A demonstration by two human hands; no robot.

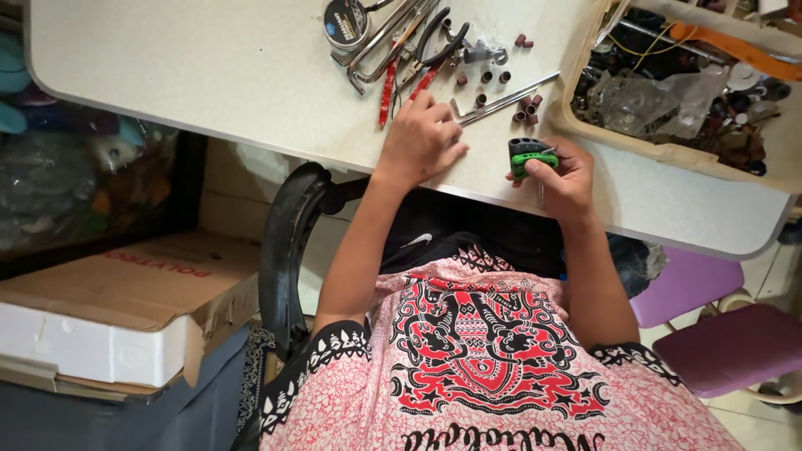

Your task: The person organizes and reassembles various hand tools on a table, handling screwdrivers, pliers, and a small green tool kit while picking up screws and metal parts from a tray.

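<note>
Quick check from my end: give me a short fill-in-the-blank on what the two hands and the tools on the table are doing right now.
1. The right hand grips a small black and ____ tool.
2. The left hand rests on the ____ table.
3. The pliers beyond the left hand have ____ handles.
4. The parts bin stands on the person's ____ side.

Missing words: green; white; red; right
</note>
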